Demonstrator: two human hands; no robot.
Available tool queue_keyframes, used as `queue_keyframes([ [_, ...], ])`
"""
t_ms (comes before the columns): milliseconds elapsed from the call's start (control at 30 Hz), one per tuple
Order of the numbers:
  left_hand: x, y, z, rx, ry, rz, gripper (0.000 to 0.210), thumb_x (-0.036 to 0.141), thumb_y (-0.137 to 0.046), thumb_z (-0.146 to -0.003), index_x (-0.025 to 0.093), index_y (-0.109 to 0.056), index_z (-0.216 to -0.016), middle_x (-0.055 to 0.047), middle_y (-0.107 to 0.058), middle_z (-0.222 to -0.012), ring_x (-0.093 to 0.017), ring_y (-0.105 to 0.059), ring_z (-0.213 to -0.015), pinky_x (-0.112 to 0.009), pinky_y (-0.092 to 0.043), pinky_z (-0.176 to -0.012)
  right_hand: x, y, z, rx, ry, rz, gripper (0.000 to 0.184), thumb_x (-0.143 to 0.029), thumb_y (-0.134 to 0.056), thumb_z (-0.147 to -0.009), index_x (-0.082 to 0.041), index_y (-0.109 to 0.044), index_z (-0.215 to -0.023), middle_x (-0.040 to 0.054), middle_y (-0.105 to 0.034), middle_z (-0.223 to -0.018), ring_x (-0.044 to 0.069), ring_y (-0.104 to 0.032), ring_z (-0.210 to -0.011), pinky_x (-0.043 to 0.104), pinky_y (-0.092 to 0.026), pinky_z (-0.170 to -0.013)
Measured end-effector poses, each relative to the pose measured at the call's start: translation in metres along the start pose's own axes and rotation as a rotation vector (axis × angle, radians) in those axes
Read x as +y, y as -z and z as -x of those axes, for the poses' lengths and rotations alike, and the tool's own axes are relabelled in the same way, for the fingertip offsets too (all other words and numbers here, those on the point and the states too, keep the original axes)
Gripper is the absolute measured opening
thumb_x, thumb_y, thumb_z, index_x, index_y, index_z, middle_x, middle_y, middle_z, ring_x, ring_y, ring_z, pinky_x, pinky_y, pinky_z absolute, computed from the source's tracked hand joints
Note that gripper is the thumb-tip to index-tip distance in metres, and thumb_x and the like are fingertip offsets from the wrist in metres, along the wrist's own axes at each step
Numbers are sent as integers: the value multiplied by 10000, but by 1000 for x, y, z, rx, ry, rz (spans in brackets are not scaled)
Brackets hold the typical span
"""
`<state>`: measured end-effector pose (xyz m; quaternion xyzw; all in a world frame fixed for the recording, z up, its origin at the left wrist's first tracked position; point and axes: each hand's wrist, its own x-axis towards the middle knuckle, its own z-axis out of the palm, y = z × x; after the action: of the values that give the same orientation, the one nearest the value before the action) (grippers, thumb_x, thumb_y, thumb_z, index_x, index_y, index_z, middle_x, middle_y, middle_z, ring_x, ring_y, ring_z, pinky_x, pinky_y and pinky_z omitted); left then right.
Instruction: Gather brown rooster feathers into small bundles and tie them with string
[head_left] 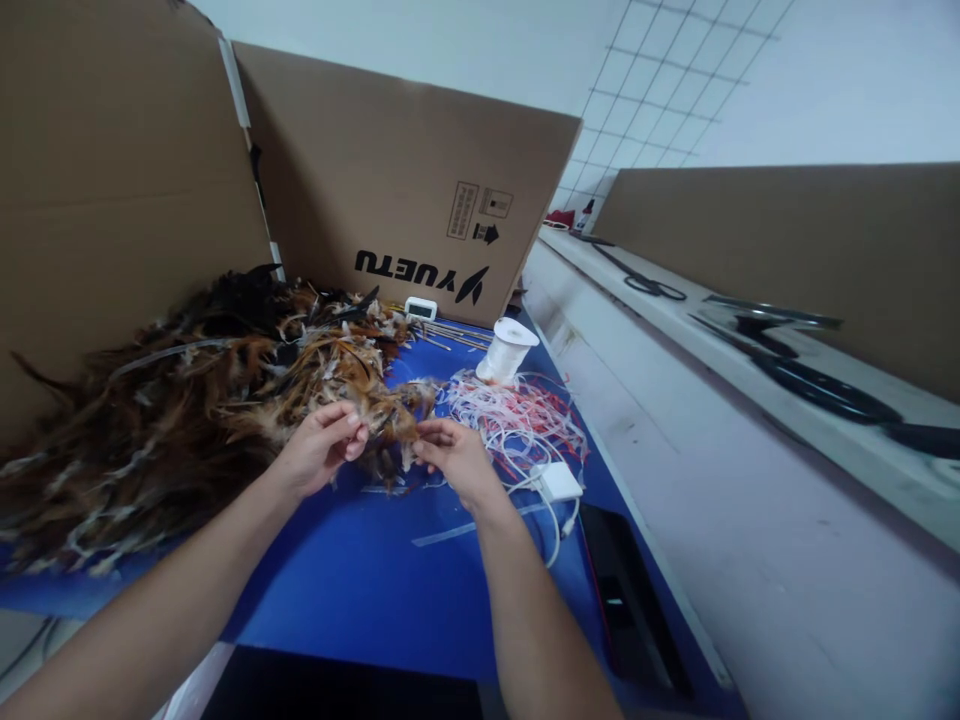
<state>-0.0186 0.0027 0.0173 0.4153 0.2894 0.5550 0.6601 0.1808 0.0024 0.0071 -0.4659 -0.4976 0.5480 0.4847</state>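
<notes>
Left hand [334, 440] and right hand [459, 462] sit slightly apart, each pinched on the feathers [394, 418] between them, over the tabletop [352, 580]. Two-point hold probably keeps such wispy stuff spread and in sight. Feather pile [172, 420] lies to the left, within easy reach; cardboard [405, 160] behind it likely checks drift. Spool [506, 352] stands on end by the strings [536, 415], presumably so it cannot roll.

has blue tabletop [375, 590] beneath the grip, cardboard panels [337, 170] beyond and left of it, pale wall [465, 45] farther beyond; shows dark wire grid [660, 85] and whitish ledge [670, 314] right of the grip.
</notes>
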Motion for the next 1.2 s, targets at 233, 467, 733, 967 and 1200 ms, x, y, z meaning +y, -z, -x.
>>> queue_keyframes([
  [233, 10, -27, -8, 5, 8, 29, 296, 263, -805, -658, 136, -540, -629, 8, -565, -561, -58, -459, -450, -168, -341, -432, 0, 1, 0, 21, -2, -40, 206, -238, -736, -585, -155, -671, -762, -16, -653, -563, 130, -616, -501, 208, -419, -428],
  [467, -7, -47, -17, -10, 8, 147, 256, 252, -789, -673, 132, -563, -672, 13, -555, -569, -55, -460, -453, -165, -354, -426, 1, 0, 0, 4, -24, -71, 229, -308, -735, -607, -173, -596, -730, -12, -659, -567, 147, -648, -508, 193, -406, -412],
  [733, -33, -29, -18, 60, 86, 200, 276, 249, -815, -640, 119, -576, -682, 11, -547, -583, -48, -463, -472, -148, -344, -419, -3, 2, 0, 36, -35, -68, 260, -261, -741, -588, -165, -668, -818, 1, -689, -623, 156, -667, -552, 199, -415, -426],
  [967, -31, -26, -19, 61, 94, 183, 242, 214, -806, -643, 123, -581, -644, -1, -555, -586, -77, -507, -525, -153, -372, -420, 0, -2, 1, 47, -35, -3, 170, -290, -685, -663, -174, -589, -743, -5, -675, -587, 155, -680, -548, 184, -424, -422],
  [1200, -34, -25, -19, 54, 110, 134, 245, 253, -806, -660, 128, -600, -705, 3, -591, -652, -48, -467, -436, -157, -364, -390, 0, -2, 2, 60, 4, 39, 224, -263, -701, -665, -173, -594, -840, -3, -698, -615, 153, -679, -562, 192, -440, -456],
])
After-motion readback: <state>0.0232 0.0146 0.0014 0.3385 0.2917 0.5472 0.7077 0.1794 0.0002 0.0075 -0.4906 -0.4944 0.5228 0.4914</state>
